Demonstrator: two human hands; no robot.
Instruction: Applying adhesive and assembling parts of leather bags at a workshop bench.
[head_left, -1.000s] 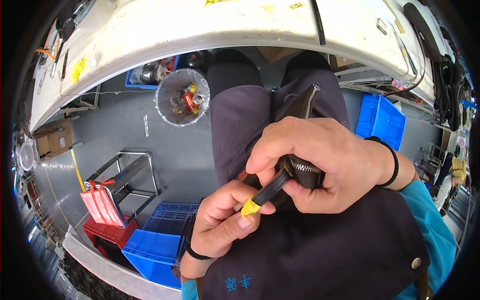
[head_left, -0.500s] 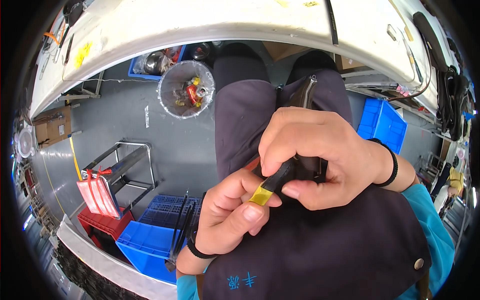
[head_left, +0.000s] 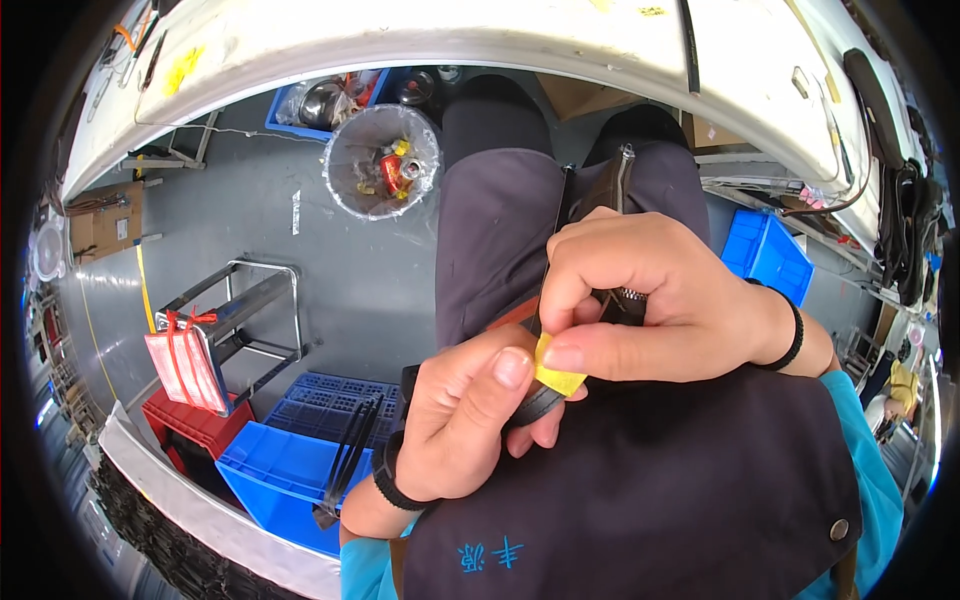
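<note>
A piece of yellow tape [head_left: 560, 377] is pinched between the thumb and fingers of my right hand [head_left: 665, 300]. It lies against a narrow black strip [head_left: 540, 405], which looks like a strap end. My left hand [head_left: 465, 410] is closed round that strip, thumb on top, just left of the tape. My fingers hide the strip's rest. A dark brown piece with a metal zipper [head_left: 622, 180] lies across my lap and runs up under my right hand. Beside my left fingers a reddish-brown edge [head_left: 515, 316] shows.
A white worktable [head_left: 420, 45] curves across the far side. Beneath it stand a lined waste bin [head_left: 340, 160] and a blue crate [head_left: 765, 255] at the right. Left of me are a metal-framed stool [head_left: 265, 290], a red crate [head_left: 200, 425] and a blue crate [head_left: 270, 460].
My right hand has shifted its pinch from the black strip onto the yellow tape. My left hand, which pinched the tape, now grips the black strip. The view has moved slightly.
</note>
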